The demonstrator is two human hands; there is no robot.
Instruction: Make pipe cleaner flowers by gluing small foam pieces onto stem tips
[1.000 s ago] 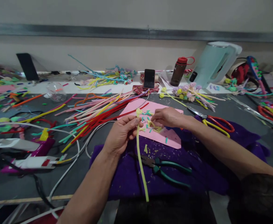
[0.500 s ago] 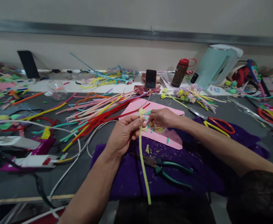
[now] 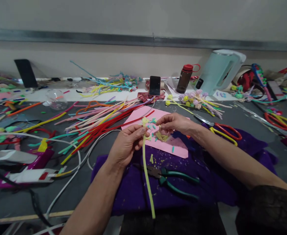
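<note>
My left hand [image 3: 131, 138] pinches a pale yellow pipe cleaner [image 3: 147, 176] near its top, where a small yellow fuzzy flower shape [image 3: 145, 121] stands above the thumb. The stem hangs down over the purple cloth [image 3: 133, 195]. Just to the right, my right hand [image 3: 174, 123] has thumb and forefinger closed together; anything between them is too small to make out. Below both hands lies a pink sheet [image 3: 175, 150] scattered with short teal pieces [image 3: 173, 149] and a small heap of yellow cut pieces [image 3: 163, 136]. Pliers with green handles [image 3: 167, 178] rest on the cloth.
Red-and-yellow-handled scissors [image 3: 225, 130] lie to the right. A bundle of coloured pipe cleaners [image 3: 101, 120] spreads to the left, near white cables and glue guns [image 3: 33, 174]. Behind stand a phone [image 3: 154, 86], a dark bottle [image 3: 184, 80] and a mint kettle [image 3: 218, 71].
My right hand has drawn a little away from the yellow flower shape, opening a gap between the hands. My left hand still grips the stem. The view has shifted slightly.
</note>
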